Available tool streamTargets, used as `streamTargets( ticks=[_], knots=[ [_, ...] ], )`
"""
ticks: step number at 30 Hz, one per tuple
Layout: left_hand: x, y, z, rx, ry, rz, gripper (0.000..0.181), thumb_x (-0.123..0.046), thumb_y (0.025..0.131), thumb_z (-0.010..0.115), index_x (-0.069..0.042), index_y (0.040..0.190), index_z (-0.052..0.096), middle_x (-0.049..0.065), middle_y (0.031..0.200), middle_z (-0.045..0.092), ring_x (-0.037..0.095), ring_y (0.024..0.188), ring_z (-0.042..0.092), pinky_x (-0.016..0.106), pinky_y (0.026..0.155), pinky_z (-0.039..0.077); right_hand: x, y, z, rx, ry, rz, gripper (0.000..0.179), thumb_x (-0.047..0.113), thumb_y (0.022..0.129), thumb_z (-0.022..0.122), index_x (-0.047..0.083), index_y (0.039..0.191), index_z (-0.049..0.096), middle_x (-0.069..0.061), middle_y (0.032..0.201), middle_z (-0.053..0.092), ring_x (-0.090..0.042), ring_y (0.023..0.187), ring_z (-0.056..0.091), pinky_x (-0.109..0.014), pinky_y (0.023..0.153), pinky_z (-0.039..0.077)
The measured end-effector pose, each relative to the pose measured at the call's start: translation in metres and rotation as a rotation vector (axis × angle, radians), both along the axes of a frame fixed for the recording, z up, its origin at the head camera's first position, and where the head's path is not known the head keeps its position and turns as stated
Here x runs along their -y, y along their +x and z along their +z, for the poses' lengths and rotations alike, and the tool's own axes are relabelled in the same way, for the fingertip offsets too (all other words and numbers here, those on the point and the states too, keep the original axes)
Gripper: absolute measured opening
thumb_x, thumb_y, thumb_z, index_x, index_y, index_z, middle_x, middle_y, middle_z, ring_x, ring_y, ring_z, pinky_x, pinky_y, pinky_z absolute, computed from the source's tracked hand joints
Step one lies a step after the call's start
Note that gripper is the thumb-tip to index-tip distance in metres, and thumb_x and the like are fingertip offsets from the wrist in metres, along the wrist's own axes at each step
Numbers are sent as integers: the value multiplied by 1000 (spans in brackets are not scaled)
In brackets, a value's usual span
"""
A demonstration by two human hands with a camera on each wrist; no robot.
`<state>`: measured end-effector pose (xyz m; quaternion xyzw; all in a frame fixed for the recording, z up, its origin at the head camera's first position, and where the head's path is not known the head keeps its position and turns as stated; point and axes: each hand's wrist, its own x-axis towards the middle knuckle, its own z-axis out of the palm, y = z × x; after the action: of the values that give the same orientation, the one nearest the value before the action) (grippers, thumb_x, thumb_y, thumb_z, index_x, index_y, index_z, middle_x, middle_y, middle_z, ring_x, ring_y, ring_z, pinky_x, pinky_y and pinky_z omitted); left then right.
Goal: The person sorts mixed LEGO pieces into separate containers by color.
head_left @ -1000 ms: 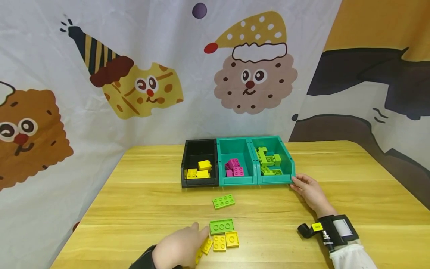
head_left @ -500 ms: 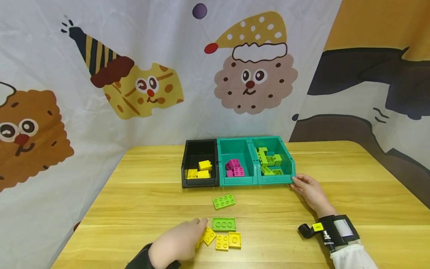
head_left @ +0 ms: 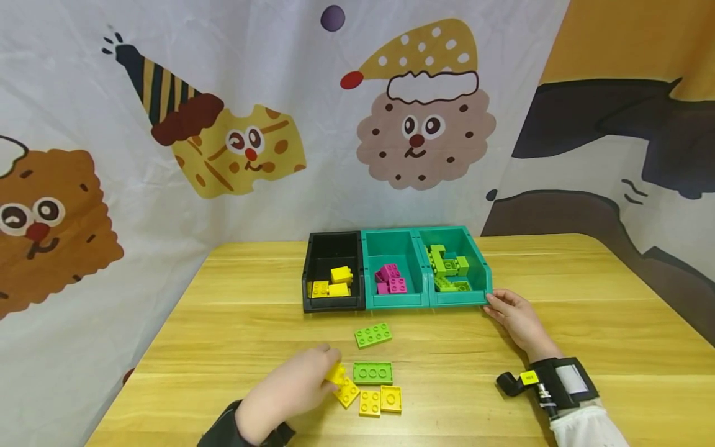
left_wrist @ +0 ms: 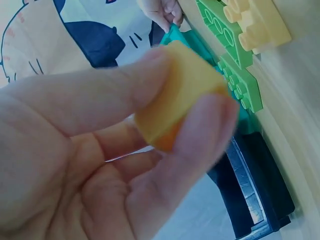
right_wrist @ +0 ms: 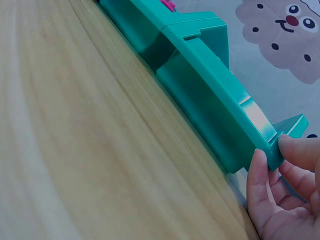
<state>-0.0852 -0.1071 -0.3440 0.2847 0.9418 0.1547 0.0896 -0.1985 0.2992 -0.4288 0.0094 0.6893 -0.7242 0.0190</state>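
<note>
Between thumb and finger, my left hand (head_left: pixel 298 382) pinches a yellow toy brick (left_wrist: pixel 182 95), seen close up in the left wrist view. In the head view it overlaps a yellow brick (head_left: pixel 347 392) on the table. Two more yellow bricks lie to the right, one studs up (head_left: pixel 370 403) and one upside down (head_left: pixel 391 399). Behind them are an upturned green brick (head_left: pixel 373 373) and a studs-up green brick (head_left: pixel 373 335). My right hand (head_left: pixel 516 320) grips the front right corner of the right teal bin (head_left: pixel 460 298), thumb on its rim in the right wrist view.
Joined to the right teal bin are a middle teal bin (head_left: pixel 396 301) with magenta bricks (head_left: pixel 391 279) and a black bin (head_left: pixel 334 303) with yellow bricks (head_left: pixel 338 290). Green bricks (head_left: pixel 445 267) fill part of the right bin. A printed cloth (head_left: pixel 329 155) hangs behind the wooden table (head_left: pixel 240 310).
My left hand has drawn back slightly and come up with a yellow brick in its pinch. The loose bricks near it shifted a little rightward. My right hand stays at the bin corner.
</note>
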Motion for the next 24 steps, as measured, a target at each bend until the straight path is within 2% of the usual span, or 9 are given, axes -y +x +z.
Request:
streamTargets(
  ticks=[2, 5, 10, 15, 20, 24],
  knots=[
    [0, -1, 1, -27, 20, -4, 29, -15, 80, 73, -3, 103, 61, 3, 89, 61, 11, 75, 56, 26, 67, 51, 0, 0, 0, -3, 4, 3, 5, 17, 95, 56, 13, 97, 57, 10, 91, 54, 2, 85, 56, -13, 79, 50],
    [-2, -2, 1, -30, 60, 11, 32, -13, 81, 72, -2, 109, 61, 5, 94, 62, 11, 79, 58, 27, 71, 52, 0, 0, 1, -3, 6, 0, 5, 17, 95, 56, 13, 97, 57, 9, 90, 54, 2, 85, 56, -13, 79, 51],
    [-2, -7, 2, -37, 172, 49, 35, -13, 82, 71, -1, 113, 60, 6, 103, 63, 11, 83, 57, 28, 75, 53, 0, 1, 1, 6, 31, -11, 12, 18, 95, 56, 8, 101, 57, 9, 91, 54, 2, 85, 57, -13, 79, 51],
    [-1, -17, 2, -140, 265, 86, 33, -7, 80, 72, -2, 110, 60, 7, 103, 62, 15, 89, 59, 31, 79, 54, 1, 1, 1, 10, 44, -19, 17, 18, 95, 56, 4, 104, 55, 8, 93, 53, 2, 85, 56, -14, 80, 51],
    [-2, -29, 2, -238, 352, 184, 36, -1, 79, 72, 0, 111, 57, 10, 106, 60, 17, 90, 57, 34, 80, 54, 2, 1, 1, 14, 41, -20, 17, 19, 95, 57, 4, 104, 55, 7, 95, 53, 2, 86, 56, -14, 80, 51],
    [-2, -43, 4, -296, 403, 247, 39, 3, 80, 71, 3, 115, 55, 16, 110, 59, 22, 93, 58, 37, 83, 53, 1, 0, 0, 8, 36, -18, 15, 19, 95, 57, 6, 103, 56, 8, 93, 54, 2, 85, 57, -14, 79, 51]
  ],
)
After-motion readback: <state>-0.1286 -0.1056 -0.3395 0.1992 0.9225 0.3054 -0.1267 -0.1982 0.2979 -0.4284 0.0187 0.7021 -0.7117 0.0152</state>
